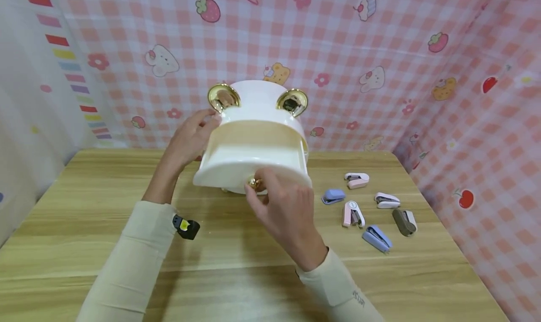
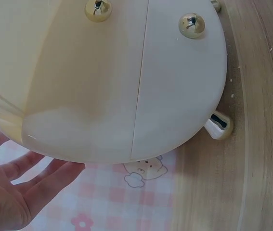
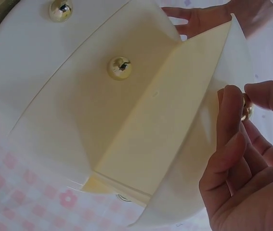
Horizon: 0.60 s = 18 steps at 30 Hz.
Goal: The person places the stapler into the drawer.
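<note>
A white rounded drawer organizer point(image 1: 258, 99) with gold ear-like rings on top stands at the back of the table. Its top drawer point(image 1: 220, 172) is pulled out toward me, and the part of its inside that shows holds nothing. My right hand point(image 1: 287, 209) pinches the gold knob point(image 3: 246, 113) on that drawer's front between thumb and fingers. At the organizer's left side, my left hand point(image 1: 192, 136) touches the shell with extended fingers. Beneath the pulled drawer, the left wrist view shows two lower drawer fronts with gold knobs point(image 2: 191, 25) and a gold foot point(image 2: 219, 126).
Several small staplers lie on the wooden table to the right: a blue stapler point(image 1: 333, 196), a pink stapler point(image 1: 357, 180), a white stapler point(image 1: 386, 200) and a brown one among them. A pink checked cloth point(image 1: 253, 45) hangs behind the organizer.
</note>
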{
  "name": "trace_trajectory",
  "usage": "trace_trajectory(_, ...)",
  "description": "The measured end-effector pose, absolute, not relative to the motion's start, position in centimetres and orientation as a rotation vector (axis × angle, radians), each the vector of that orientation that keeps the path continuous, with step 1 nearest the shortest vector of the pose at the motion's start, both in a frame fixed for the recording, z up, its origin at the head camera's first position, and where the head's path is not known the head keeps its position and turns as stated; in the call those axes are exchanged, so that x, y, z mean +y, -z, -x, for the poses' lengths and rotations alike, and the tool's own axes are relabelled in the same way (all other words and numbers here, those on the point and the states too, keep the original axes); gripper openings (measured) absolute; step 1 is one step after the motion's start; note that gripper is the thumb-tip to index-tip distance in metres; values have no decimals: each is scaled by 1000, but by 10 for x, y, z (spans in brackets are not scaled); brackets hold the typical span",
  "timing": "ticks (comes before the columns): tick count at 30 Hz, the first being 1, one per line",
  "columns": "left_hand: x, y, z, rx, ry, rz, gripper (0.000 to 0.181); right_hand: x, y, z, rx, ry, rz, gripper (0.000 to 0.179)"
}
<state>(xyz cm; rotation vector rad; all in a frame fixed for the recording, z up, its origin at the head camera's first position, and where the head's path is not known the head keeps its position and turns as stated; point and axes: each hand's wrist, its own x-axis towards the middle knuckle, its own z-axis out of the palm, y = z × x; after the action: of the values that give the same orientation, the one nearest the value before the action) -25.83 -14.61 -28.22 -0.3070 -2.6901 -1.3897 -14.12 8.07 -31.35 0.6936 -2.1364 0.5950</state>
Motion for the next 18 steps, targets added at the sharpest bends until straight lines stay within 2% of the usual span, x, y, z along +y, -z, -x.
trace_trajectory(18, -150, 283, 257, -2659, 1438, 300, 72, 78, 312, 130, -2171, -608, -740, 15)
